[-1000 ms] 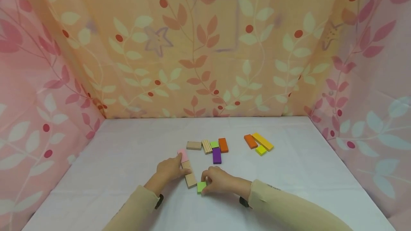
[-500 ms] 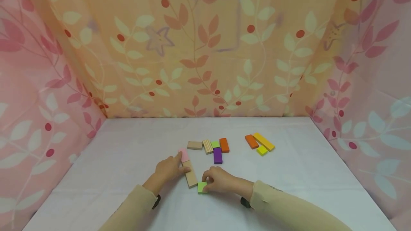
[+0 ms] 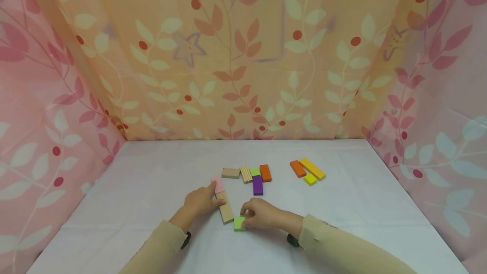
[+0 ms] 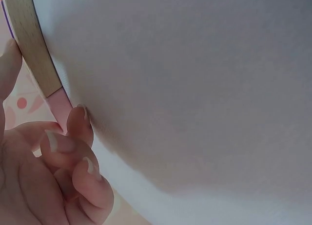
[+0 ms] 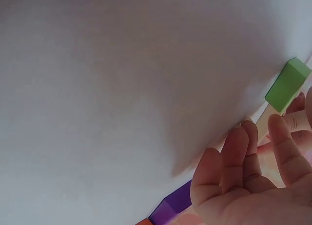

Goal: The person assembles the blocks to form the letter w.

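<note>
A slanting row of flat building blocks lies before me: a pink block [image 3: 218,186] at the far end and plain wooden blocks [image 3: 226,213] towards me. My left hand [image 3: 198,202] holds this row, its index finger at the pink block and its thumb reaching over the wood. In the left wrist view its other fingers [image 4: 92,186] are curled. At the near end of the row sits a light green block [image 3: 238,223], which my right hand [image 3: 264,213] pinches with thumb and index finger. The right wrist view shows that green block [image 5: 287,86] beside the fingertips.
Beyond my hands are a tan block [image 3: 231,173], a striped block [image 3: 246,174], a second green block [image 3: 254,171], an orange block [image 3: 265,173] and a purple block [image 3: 258,185]. Farther right lie another orange block [image 3: 298,168], a long yellow-orange block [image 3: 313,169] and a small yellow block [image 3: 310,179].
One second ago the wooden blocks stood slightly out of line; now they form one straight strip with the pink block. Both hands have hardly moved since.
</note>
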Available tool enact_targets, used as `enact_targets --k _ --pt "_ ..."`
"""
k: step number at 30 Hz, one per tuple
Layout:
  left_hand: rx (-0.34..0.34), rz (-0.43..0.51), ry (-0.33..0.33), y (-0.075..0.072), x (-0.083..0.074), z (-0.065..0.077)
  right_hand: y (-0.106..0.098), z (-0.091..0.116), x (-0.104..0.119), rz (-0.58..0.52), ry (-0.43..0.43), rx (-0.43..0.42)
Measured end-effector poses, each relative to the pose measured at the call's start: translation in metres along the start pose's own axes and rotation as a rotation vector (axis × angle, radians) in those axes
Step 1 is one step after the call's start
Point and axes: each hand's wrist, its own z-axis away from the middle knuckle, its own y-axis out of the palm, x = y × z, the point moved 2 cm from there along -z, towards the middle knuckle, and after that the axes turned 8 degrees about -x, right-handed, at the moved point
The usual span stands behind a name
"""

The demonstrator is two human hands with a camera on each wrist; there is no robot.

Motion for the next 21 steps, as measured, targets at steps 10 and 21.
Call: enact_targets --k 10,21 --pt "0.003 -0.004 -0.010 0.002 0.001 -0.002 -0.012 0.001 -0.010 -0.027 0.022 -0.047" --pt "0.003 -0.011 -0.009 0.003 0.002 -0.002 -0.034 -0.002 -0.031 -0.100 0.062 -0.245"
